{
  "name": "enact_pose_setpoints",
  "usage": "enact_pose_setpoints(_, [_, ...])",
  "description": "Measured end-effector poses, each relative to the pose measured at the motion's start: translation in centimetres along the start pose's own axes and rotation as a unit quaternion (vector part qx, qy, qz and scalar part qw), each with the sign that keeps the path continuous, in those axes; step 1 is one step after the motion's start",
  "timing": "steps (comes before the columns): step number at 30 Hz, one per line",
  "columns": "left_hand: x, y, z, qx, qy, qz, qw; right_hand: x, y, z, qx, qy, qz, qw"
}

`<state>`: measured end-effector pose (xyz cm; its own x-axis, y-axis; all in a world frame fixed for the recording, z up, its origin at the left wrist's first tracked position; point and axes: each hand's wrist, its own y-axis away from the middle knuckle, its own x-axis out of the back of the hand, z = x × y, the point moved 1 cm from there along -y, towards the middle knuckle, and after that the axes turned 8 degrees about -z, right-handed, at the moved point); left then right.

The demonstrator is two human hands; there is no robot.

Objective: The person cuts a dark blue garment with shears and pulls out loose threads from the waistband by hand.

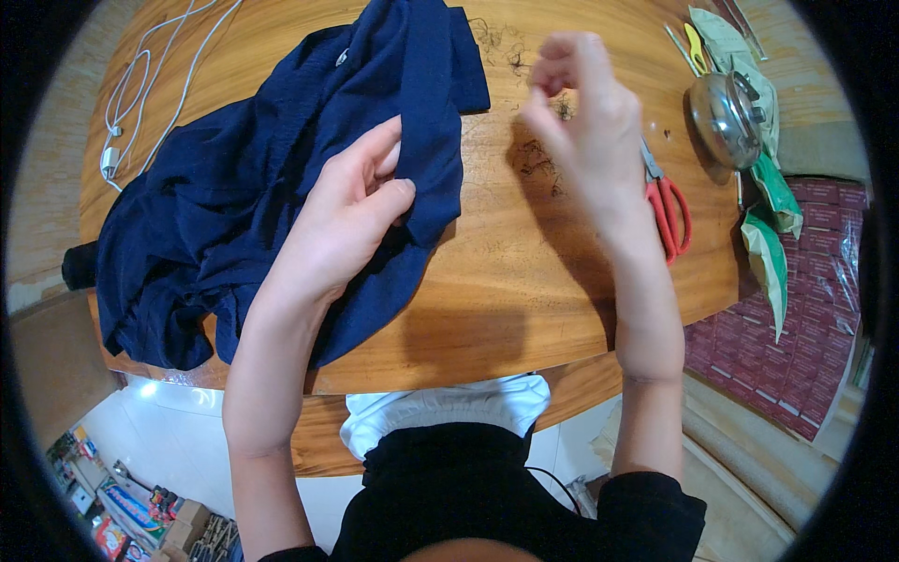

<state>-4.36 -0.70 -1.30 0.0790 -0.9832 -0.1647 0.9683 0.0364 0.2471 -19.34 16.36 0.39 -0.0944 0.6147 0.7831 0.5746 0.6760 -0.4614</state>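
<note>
A dark navy fabric garment (232, 161) lies rumpled over the left half of the wooden table (484, 281). With thumb and fingers, my left hand (358, 190) pinches the garment near a flat, doubled band along its right side; some fingertips are hidden under the cloth. Raised to the right of the garment is my right hand (590, 112), blurred, its fingers curled and apart; I see nothing clearly held in it. Loose dark thread scraps (537, 158) are scattered on the wood between garment and right hand. Red-handled scissors (667, 211) lie partly behind my right forearm.
A shiny metal lidded pot (723, 119) stands at the table's right edge, beside green and cream packets (765, 263). A white charging cable (144, 77) loops at the upper left. Stacked maroon boxes (793, 316) sit beyond the right edge. Cluttered goods (140, 513) lie at lower left.
</note>
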Motion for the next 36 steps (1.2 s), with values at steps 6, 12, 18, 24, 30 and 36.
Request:
enact_pose_setpoints(6, [-0.3, 0.2, 0.0, -0.043, -0.069, 0.048, 0.995, 2.5, 1.6, 4.6, -0.124, -0.073, -0.088, 0.986])
enact_pose_setpoints(12, [0.5, 0.3, -0.1, -0.049, -0.116, 0.031, 0.992, 3.4, 1.3, 4.3, -0.127, 0.032, -0.107, 0.986])
enact_pose_setpoints(18, [0.8, 1.0, 1.6, -0.021, -0.018, 0.012, 1.000, 3.4, 1.3, 3.6, 0.024, 0.076, -0.008, 0.997])
enact_pose_setpoints(24, [1.4, 1.2, 1.5, -0.008, -0.002, -0.004, 1.000, 0.2, 2.6, -4.4, 0.110, -0.146, -0.082, 0.980])
enact_pose_setpoints(30, [1.0, 1.6, 1.9, 0.010, 0.003, -0.004, 1.000, -0.8, 3.6, -6.1, 0.136, -0.079, -0.066, 0.985])
enact_pose_setpoints(36, [1.0, 1.3, 1.6, 0.000, 0.030, -0.013, 0.999, -0.9, 3.4, -6.0, 0.121, -0.083, -0.060, 0.987])
